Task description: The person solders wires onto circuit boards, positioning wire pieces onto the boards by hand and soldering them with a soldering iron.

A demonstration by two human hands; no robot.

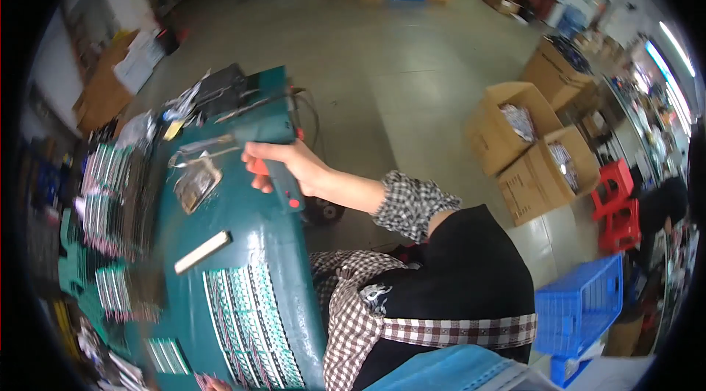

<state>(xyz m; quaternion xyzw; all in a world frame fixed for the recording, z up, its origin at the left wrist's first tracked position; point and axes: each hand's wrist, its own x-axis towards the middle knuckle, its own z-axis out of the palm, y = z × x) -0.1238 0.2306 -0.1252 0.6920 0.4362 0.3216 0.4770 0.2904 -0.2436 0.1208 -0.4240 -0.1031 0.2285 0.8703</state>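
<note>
My right hand [298, 163] is closed round the handle of a dark grey-green pistol-grip tool [282, 184] with red parts. The tool is held above the green table mat [257, 233], its front end to the left and blurred. Only a sliver of my left hand [215, 385] shows at the lower edge, beside some pinkish wires; its fingers are mostly cut off. Near that hand, a block of green-and-white circuit board strips [250, 325] lies in rows. Farther along are a pale bar [202, 252] and a clear plastic bag [197, 184] with dark contents.
Stacks of board strips [110, 200] line the table's left side. A black box [223, 86] and loose tools lie at its far end. To the right stand open cartons [507, 126], red stools [616, 200] and a blue crate [577, 310].
</note>
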